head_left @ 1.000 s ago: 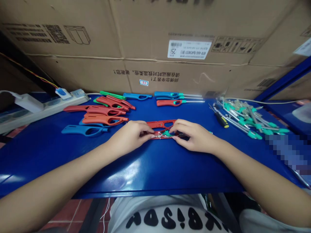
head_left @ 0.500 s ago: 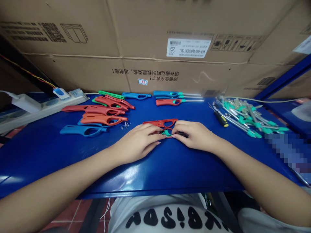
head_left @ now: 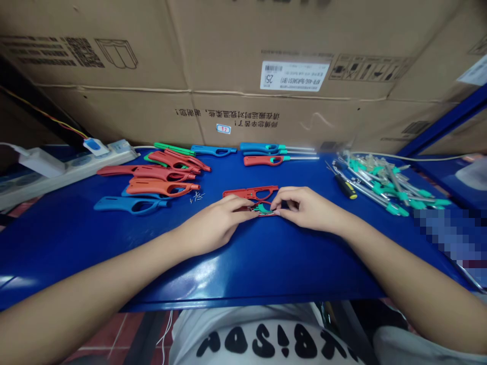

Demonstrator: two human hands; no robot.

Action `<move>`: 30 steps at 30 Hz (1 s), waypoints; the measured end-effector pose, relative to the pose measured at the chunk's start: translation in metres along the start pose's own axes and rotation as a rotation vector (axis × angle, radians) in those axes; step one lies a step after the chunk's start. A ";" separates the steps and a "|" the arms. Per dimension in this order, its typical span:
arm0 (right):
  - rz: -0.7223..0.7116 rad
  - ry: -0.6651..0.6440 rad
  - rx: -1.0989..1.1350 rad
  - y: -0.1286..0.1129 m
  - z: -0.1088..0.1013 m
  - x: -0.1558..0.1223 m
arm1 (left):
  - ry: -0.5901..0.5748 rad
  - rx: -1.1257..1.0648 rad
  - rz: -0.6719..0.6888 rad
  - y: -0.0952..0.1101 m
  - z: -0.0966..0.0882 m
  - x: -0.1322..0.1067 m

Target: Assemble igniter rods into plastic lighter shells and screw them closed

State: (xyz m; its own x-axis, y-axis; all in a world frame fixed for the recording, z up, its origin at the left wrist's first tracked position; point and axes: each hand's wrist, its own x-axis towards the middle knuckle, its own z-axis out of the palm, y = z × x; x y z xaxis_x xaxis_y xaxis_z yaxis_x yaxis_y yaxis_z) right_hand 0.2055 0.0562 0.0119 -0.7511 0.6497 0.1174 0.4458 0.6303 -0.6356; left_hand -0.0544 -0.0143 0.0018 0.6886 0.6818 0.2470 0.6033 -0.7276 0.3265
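My left hand (head_left: 218,223) is closed on the left part of an open red lighter casing half (head_left: 269,215), its thumb and fingers pressed to it. A green plastic piece (head_left: 262,207) with thin wires or metal bits lies inside this half. At the right end, my right hand (head_left: 304,205) pinches at the casing with thumb and index finger; what exactly the tips grip is too small to tell. Just behind lies another red casing half (head_left: 249,193), flat on the table. My left hand hides much of the held half.
Red, blue and green lighter casings (head_left: 160,174) lie at the left, beside small screws (head_left: 197,196). Lighters with metal tubes (head_left: 281,160) rest at the back. Right are green-ended tubes (head_left: 395,187) and a screwdriver (head_left: 346,186). A power strip (head_left: 81,165) and cardboard (head_left: 228,76) border the blue table (head_left: 228,274).
My right hand has shifted slightly, and its fingertips sit a little further right, so more of the green piece shows. My left hand stays nearly in place.
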 end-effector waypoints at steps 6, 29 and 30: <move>-0.065 0.145 -0.072 0.007 0.004 0.004 | 0.051 -0.015 0.019 -0.001 0.003 -0.002; 0.397 0.149 0.734 0.001 0.002 0.008 | 0.211 0.332 -0.018 0.002 -0.026 -0.002; 0.379 0.141 0.722 0.000 0.001 0.007 | 0.206 0.322 -0.021 0.003 -0.026 -0.002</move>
State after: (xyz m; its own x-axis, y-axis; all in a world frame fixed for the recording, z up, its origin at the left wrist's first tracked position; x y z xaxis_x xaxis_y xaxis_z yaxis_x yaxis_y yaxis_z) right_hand 0.1994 0.0606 0.0120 -0.5232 0.8408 -0.1390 0.1977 -0.0389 -0.9795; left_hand -0.0648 -0.0158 0.0259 0.5993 0.6736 0.4326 0.7344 -0.6777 0.0378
